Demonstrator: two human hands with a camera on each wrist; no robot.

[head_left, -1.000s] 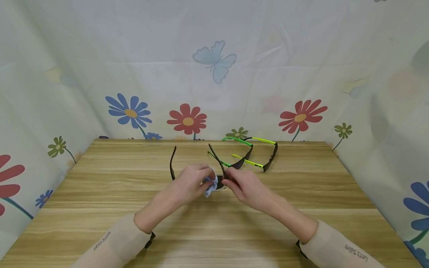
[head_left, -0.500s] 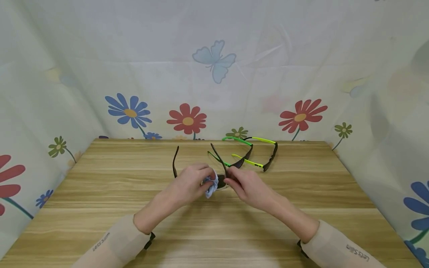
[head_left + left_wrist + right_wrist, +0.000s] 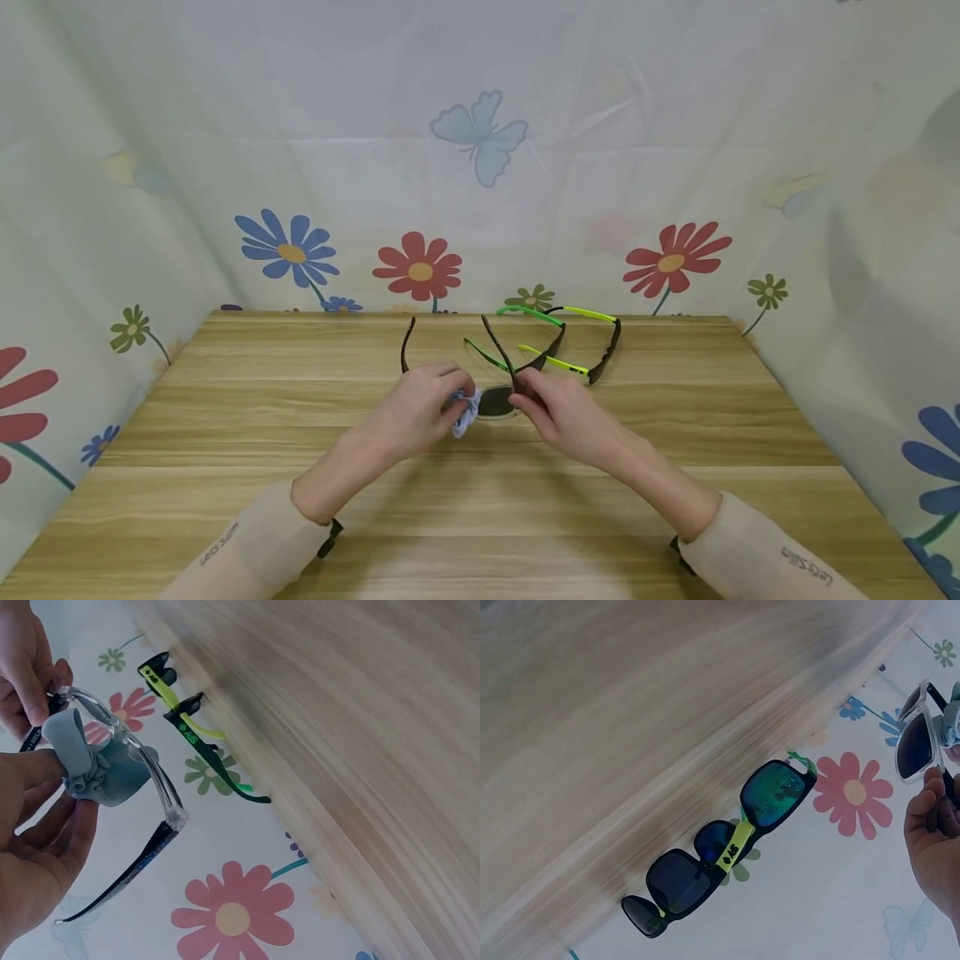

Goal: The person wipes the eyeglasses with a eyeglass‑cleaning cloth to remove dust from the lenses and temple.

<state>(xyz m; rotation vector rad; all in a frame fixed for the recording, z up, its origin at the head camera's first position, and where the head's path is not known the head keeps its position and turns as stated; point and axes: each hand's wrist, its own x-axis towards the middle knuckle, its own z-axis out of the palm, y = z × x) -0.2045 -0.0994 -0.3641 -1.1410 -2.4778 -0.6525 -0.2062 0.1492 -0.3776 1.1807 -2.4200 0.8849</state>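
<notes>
Clear-framed sunglasses (image 3: pixel 497 402) with dark lenses and dark temples are held up above the table, temples pointing away from me. My right hand (image 3: pixel 567 419) pinches them at the right hinge, thumb and fingers around the temple's base. Between the thumb and fingers of my left hand (image 3: pixel 416 414) is a bunched light-blue cloth (image 3: pixel 466 415), held at the left lens. In the left wrist view the cloth (image 3: pixel 116 772) lies against the inner side of the clear frame (image 3: pixel 154 761). The right wrist view shows one dark lens (image 3: pixel 916 746) uncovered.
Behind the hands, two more sunglasses rest on the wooden table (image 3: pixel 300 375): a green-templed pair (image 3: pixel 551 350) and, right of it, a yellow-templed pair (image 3: pixel 606 350). A floral curtain (image 3: pixel 337 167) stands along the table's back and sides.
The sunglasses have shifted slightly right and turned, their left temple swinging rightward. My left hand and the cloth have moved a little left, so more of the right lens shows.
</notes>
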